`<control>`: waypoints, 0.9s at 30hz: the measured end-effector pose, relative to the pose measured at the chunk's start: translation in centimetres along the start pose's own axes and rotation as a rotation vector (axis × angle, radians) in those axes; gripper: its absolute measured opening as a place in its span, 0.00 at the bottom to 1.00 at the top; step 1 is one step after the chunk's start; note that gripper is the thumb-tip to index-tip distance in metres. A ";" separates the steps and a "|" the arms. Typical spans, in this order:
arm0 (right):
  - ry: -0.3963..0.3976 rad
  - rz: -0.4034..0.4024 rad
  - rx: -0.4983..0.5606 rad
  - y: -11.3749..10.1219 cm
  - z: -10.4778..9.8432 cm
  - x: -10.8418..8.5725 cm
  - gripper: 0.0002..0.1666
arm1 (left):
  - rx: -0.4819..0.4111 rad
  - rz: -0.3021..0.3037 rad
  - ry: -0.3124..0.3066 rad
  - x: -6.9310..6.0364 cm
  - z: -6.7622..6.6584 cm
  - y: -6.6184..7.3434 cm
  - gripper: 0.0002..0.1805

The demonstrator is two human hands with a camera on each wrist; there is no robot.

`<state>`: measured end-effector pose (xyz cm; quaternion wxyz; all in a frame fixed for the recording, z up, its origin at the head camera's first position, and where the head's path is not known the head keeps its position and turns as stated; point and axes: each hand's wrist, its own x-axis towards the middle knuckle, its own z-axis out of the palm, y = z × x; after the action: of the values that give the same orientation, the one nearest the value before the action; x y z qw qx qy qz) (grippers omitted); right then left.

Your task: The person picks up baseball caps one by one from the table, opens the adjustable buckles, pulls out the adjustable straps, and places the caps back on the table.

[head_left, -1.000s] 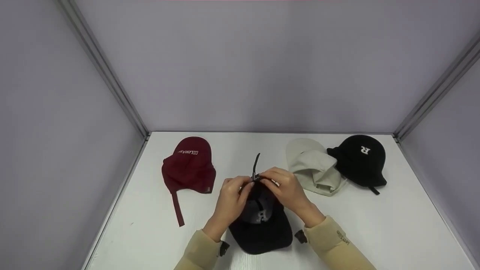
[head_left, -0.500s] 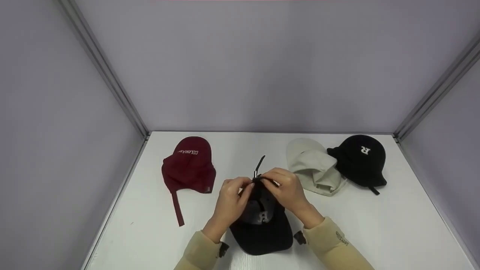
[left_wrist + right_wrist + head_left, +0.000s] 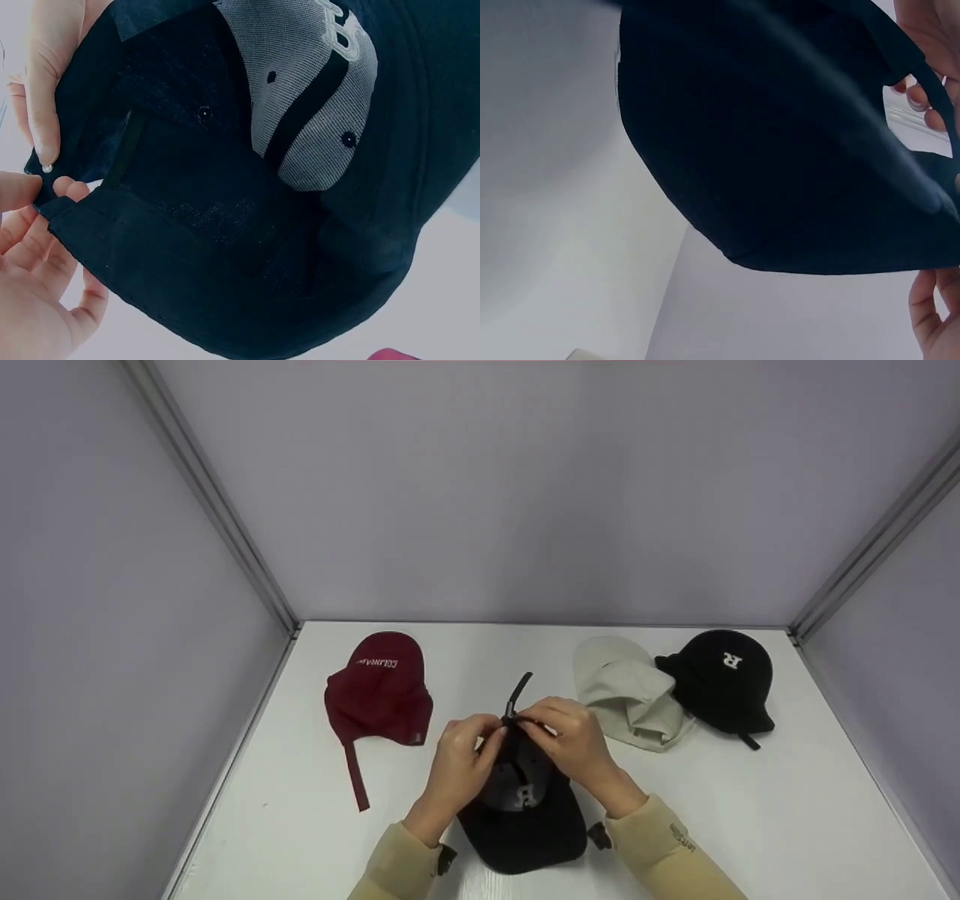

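Note:
A black baseball cap (image 3: 523, 840) is held near the table's front, brim toward me, with its inside facing up and a letter patch showing through the grey mesh lining. My left hand (image 3: 459, 761) pinches the left part of its back strap between thumb and fingers. From the right, my right hand (image 3: 574, 741) pinches the strap beside a small metal buckle (image 3: 511, 709). The strap's loose tail (image 3: 520, 688) sticks up and away from me. In the left wrist view, the inside of the cap (image 3: 202, 225) fills most of the picture; in the right wrist view its dark outside (image 3: 742, 150) does.
A dark red cap (image 3: 382, 690) lies at the left of the white table (image 3: 285, 780), its strap trailing toward me. At the right, a beige cap (image 3: 626, 690) touches another black cap (image 3: 716, 682) with a white letter R. Grey panels (image 3: 480, 495) enclose the table.
The loose strap tail has tilted to the right and the right fingers have shifted slightly at the buckle. Both hands keep their hold on the cap, and the other caps stay put.

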<state>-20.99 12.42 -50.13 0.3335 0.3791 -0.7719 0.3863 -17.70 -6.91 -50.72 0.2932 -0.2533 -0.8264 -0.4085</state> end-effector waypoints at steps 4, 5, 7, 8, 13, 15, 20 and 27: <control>0.002 -0.013 0.062 0.0 0.2 -0.1 0.12 | 0.006 -0.005 0.003 0.0 0.2 0.1 0.02; 0.004 -0.013 0.076 0.0 0.2 -0.2 0.13 | 0.009 -0.006 0.006 0.1 0.3 0.1 0.02; 0.017 -0.018 0.093 0.0 0.4 -0.2 0.13 | 0.020 -0.002 0.017 0.1 0.4 0.1 0.02; 0.023 -0.020 0.092 0.0 0.4 -0.1 0.13 | 0.024 0.000 0.024 0.1 0.4 0.1 0.03; 0.050 -0.037 0.040 -0.1 0.3 0.0 0.11 | 0.064 0.026 0.055 0.2 0.5 0.2 0.04; 0.068 -0.036 0.021 0.0 0.2 0.1 0.10 | 0.075 0.039 0.055 0.2 0.5 0.2 0.03; 0.117 -0.007 0.014 0.2 0.0 0.1 0.10 | 0.063 0.049 0.045 0.0 0.2 0.1 0.01; 0.133 -0.018 -0.031 0.0 -0.1 0.2 0.02 | 0.054 0.063 0.059 -0.1 0.0 0.0 0.03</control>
<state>-21.10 12.46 -49.91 0.3932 0.3542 -0.7505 0.3958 -17.64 -6.89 -50.79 0.3369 -0.2593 -0.8196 -0.3840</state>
